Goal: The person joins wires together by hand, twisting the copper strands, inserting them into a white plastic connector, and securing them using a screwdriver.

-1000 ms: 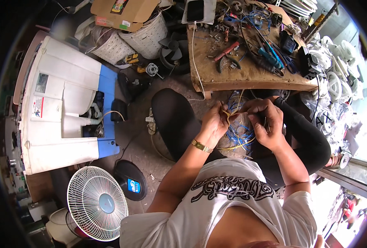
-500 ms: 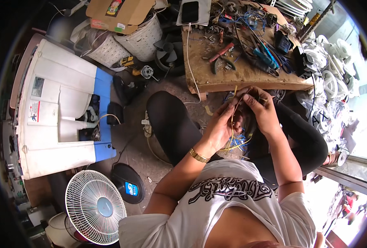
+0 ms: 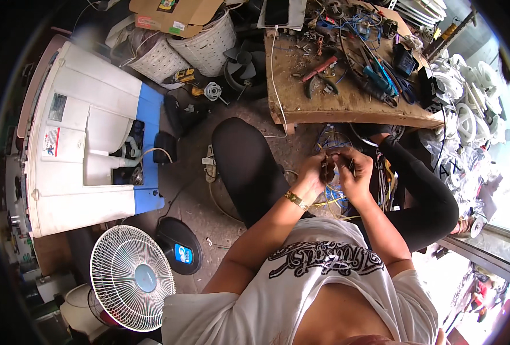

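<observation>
Over blue wires (image 3: 336, 198), left hand (image 3: 311, 174) and right hand (image 3: 356, 173) close together, curled.

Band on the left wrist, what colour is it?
The band is gold-coloured; it shows best in the head view.

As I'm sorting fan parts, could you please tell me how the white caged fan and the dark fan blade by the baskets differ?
The white caged fan is pale, the dark fan blade nearly black. The fan has a round wire guard, while the blade's vanes show bare. The fan looks larger in this view than the blade. Both are left of the workbench.
</observation>
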Demonstrator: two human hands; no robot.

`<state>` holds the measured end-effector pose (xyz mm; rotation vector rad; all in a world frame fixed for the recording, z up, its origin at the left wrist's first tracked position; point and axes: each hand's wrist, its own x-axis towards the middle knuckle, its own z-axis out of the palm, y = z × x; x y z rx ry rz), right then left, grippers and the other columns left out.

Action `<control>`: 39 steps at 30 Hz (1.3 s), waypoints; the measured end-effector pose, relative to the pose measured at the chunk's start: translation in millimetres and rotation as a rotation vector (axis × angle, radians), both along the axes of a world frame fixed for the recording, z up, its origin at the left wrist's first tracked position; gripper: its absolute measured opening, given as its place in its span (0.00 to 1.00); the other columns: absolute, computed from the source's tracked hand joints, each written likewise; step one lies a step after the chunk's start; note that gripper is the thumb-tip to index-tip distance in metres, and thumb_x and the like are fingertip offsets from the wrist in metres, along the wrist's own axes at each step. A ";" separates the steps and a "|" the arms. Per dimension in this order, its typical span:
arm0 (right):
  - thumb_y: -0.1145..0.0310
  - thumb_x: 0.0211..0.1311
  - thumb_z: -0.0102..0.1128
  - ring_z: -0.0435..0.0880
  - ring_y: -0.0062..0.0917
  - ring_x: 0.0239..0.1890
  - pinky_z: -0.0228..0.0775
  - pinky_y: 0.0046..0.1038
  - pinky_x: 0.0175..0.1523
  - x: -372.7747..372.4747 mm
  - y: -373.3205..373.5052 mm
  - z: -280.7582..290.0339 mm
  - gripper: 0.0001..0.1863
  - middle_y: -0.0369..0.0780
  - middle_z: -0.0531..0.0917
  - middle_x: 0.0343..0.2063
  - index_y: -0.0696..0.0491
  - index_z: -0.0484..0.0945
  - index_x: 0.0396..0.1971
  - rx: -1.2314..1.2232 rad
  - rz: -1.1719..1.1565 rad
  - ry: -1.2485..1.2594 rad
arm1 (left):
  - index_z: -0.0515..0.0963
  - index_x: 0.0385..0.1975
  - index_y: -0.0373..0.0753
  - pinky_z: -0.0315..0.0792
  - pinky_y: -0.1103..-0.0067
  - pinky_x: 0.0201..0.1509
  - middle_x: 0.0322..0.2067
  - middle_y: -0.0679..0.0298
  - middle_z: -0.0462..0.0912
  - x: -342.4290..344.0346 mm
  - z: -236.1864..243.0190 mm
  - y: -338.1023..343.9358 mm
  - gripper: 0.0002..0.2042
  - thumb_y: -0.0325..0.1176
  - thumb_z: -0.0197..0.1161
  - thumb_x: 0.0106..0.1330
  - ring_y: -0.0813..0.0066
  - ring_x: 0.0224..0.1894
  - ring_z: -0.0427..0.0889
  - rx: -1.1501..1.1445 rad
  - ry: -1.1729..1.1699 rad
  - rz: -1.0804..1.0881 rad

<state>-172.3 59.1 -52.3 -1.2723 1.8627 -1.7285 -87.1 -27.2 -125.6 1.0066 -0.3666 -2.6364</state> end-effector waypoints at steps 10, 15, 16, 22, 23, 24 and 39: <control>0.68 0.64 0.63 0.74 0.15 0.27 0.67 0.21 0.34 -86.5 -27.0 44.0 0.10 0.36 0.80 0.26 0.60 0.79 0.37 0.163 -0.186 -0.101 | 0.74 0.39 0.35 0.52 0.90 0.17 0.19 0.76 0.62 29.2 59.9 15.9 0.11 0.38 0.53 0.75 0.93 0.17 0.57 -0.785 -0.005 -0.042; 0.68 0.63 0.58 0.72 0.17 0.40 0.66 0.24 0.45 -70.0 -13.2 41.8 0.18 0.34 0.76 0.38 0.57 0.71 0.51 0.205 0.123 -0.463 | 0.74 0.36 0.34 0.52 0.89 0.16 0.18 0.77 0.61 43.5 63.2 0.9 0.13 0.39 0.51 0.76 0.93 0.16 0.56 -0.917 -0.172 0.019; 0.68 0.63 0.57 0.71 0.17 0.43 0.65 0.24 0.48 -67.6 -5.5 41.0 0.19 0.34 0.75 0.39 0.57 0.69 0.53 0.210 0.202 -0.634 | 0.73 0.36 0.34 0.52 0.89 0.16 0.17 0.77 0.60 44.6 64.1 -2.8 0.13 0.39 0.51 0.76 0.93 0.15 0.56 -0.944 -0.212 0.020; 0.70 0.61 0.62 0.78 0.25 0.44 0.69 0.25 0.53 -53.3 26.5 -13.2 0.24 0.42 0.80 0.42 0.61 0.69 0.56 0.455 0.346 -1.077 | 0.73 0.35 0.34 0.51 0.88 0.14 0.16 0.77 0.60 46.0 71.3 -10.1 0.15 0.41 0.51 0.76 0.91 0.13 0.57 -0.718 -0.112 -0.049; 0.69 0.63 0.61 0.79 0.28 0.43 0.71 0.29 0.51 -47.5 29.4 -16.2 0.20 0.43 0.80 0.41 0.60 0.70 0.53 0.380 0.450 -1.244 | 0.72 0.36 0.34 0.51 0.88 0.14 0.16 0.77 0.59 48.9 73.1 -10.9 0.15 0.41 0.51 0.76 0.90 0.14 0.57 -0.664 -0.083 -0.066; 0.68 0.65 0.61 0.81 0.30 0.42 0.74 0.32 0.49 -40.8 34.3 -18.5 0.17 0.43 0.81 0.39 0.59 0.72 0.50 0.298 0.552 -1.408 | 0.72 0.37 0.34 0.51 0.89 0.14 0.16 0.76 0.59 51.7 75.0 -10.4 0.14 0.41 0.51 0.76 0.90 0.14 0.57 -0.608 -0.054 -0.085; 0.68 0.71 0.54 0.76 0.17 0.26 0.69 0.19 0.30 -24.4 7.9 48.7 0.12 0.36 0.78 0.28 0.57 0.68 0.48 0.189 0.482 -0.747 | 0.71 0.34 0.35 0.51 0.88 0.17 0.16 0.76 0.57 64.8 101.0 12.7 0.14 0.40 0.49 0.77 0.89 0.15 0.56 -0.805 -0.077 -0.188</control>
